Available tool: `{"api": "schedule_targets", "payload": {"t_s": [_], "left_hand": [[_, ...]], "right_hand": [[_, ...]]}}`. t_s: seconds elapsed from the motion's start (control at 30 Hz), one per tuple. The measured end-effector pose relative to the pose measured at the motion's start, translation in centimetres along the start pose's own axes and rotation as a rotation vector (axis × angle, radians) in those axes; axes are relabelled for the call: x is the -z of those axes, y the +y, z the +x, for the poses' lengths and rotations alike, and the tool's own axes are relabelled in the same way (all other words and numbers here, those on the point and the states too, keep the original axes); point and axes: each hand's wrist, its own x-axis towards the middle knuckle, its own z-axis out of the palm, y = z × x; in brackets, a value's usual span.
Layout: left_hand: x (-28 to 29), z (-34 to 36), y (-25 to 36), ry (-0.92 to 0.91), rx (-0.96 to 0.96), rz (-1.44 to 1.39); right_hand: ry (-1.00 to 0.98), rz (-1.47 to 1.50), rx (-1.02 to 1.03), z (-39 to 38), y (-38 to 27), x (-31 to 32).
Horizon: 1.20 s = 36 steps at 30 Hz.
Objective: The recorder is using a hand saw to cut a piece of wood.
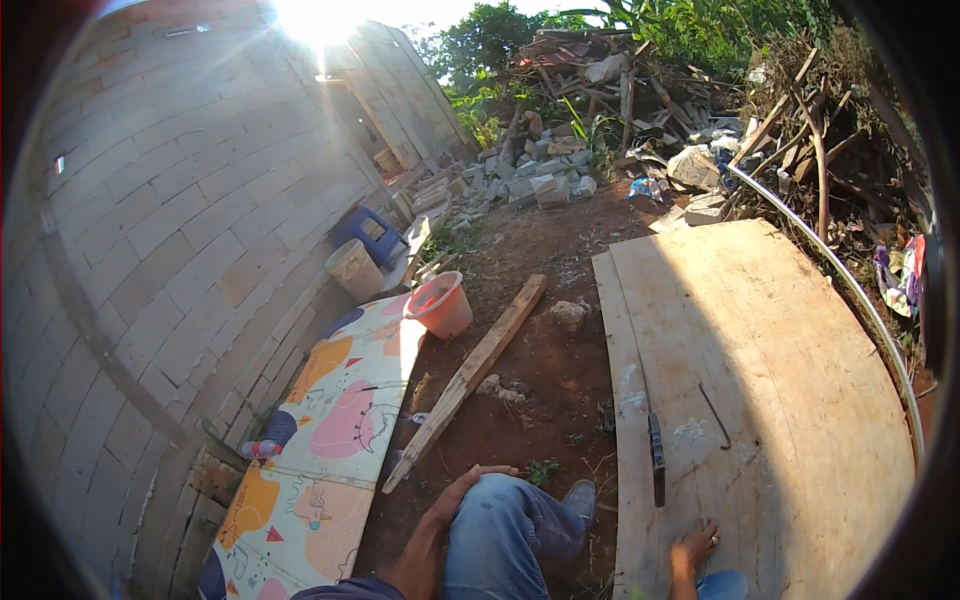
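My left hand (478, 480) rests over the top of my raised left knee (505, 525) in blue jeans, fingers extended. My right hand (700, 543) lies with fingers apart on a broad plywood sheet (820, 380), beside my other knee (722, 585). On the plywood, above and left of that hand, lies a long dark tool (656, 460), too small to identify, with a thin bent metal rod (712, 413) to its right.
A timber plank (470, 375) lies on dirt, left of the plywood. A patterned mat (330, 430), pink bucket (440, 315), beige bucket (350, 270) and blue stool (370, 232) line a block wall (160, 200). Rubble (550, 185), scrap wood and a long curved pipe (890, 350) are beyond and right.
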Motion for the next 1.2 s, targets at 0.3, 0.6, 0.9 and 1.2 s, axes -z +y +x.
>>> {"api": "schedule_targets", "payload": {"t_s": [0.3, 0.6, 0.9, 1.2], "left_hand": [[-0.4, -0.9, 0.8, 0.095, 0.087, -0.026], [-2.2, -1.9, 0.8, 0.074, 0.154, 0.043], [-5.5, -2.9, 3.1, 0.105, 0.142, 0.348], [-4.1, -0.1, -3.1, 0.137, 0.040, 0.745]], "right_hand": [[0.093, 0.102, -0.038, 0.4, 0.0, 2.9], [-0.095, 0.008, -0.078, -0.1, 0.8, 1.8], [-0.117, 0.030, -0.071, 0.2, 0.5, 2.8], [-0.155, 0.010, -0.037, -0.1, 0.6, 2.6]]}}
